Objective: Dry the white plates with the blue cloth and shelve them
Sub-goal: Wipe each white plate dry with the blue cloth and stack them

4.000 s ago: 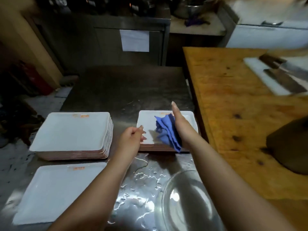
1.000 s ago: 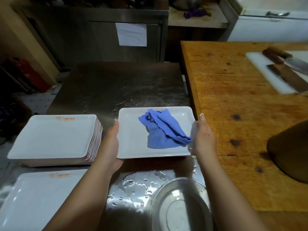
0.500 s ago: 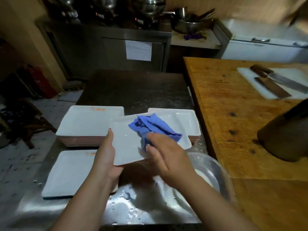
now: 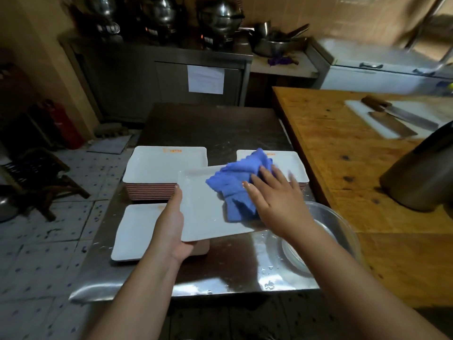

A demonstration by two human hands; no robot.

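a steel table (image 4: pixel 220 280), wet with droplets at its near edge, carries the work. the left hand (image 4: pixel 171 224) grips the left edge of a white plate (image 4: pixel 203 212), thumb lying on the rim, and holds it raised above the table. the plate is square with rounded corners, glossy and tilted, its far edge running toward 1 o'clock. the right hand (image 4: pixel 274 195) presses with straight, spread fingers on a crumpled blue cloth (image 4: pixel 240 182) lying on the plate's right half. at 5 o'clock from the plate sits a metal bowl (image 4: pixel 343 231). at 8 o'clock lies a low stack of plates (image 4: pixel 134 231); at 11 o'clock a taller stack (image 4: pixel 161 165) bears small orange printing, too blurred to read; at 1 o'clock a third stack (image 4: pixel 291 163) shows the same.
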